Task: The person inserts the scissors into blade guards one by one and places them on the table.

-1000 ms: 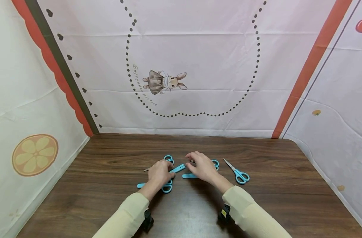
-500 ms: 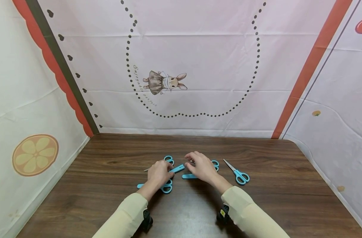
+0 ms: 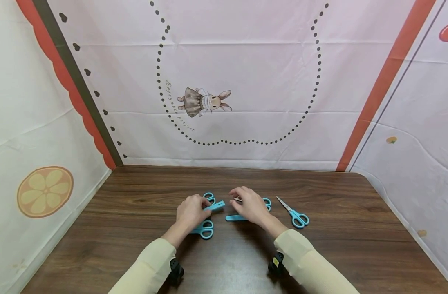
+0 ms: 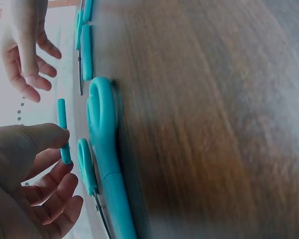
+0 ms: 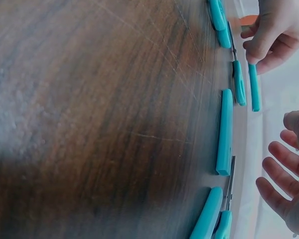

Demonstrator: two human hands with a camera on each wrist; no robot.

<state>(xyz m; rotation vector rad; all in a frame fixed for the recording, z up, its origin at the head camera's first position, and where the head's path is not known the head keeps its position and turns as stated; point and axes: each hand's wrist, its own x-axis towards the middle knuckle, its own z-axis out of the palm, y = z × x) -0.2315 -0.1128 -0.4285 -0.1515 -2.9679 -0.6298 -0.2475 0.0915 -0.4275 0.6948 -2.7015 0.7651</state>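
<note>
Left fingers (image 4: 56, 178) partly hide the blue sheath (image 4: 62, 113) they pinch.

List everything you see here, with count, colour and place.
Bare scissors: three, turquoise-handled, one left of centre, two right
Covered scissors: one pair, turquoise, left of centre, nearest the person
Held blade cover: one, turquoise, left of centre
Loose blade cover: one, turquoise, mid-table
Unclear piece: one, turquoise, right wrist view's lower edge
Table: one, brown, beneath
Printed cloth: count unclear, mostly pale, behind and beside table
Wrist devices: two, black, at the wrists
Sleeves: two, cream, front
Left hand: one, bare, pinching the held cover
Right hand: one, bare, right of centre, holding nothing
</note>
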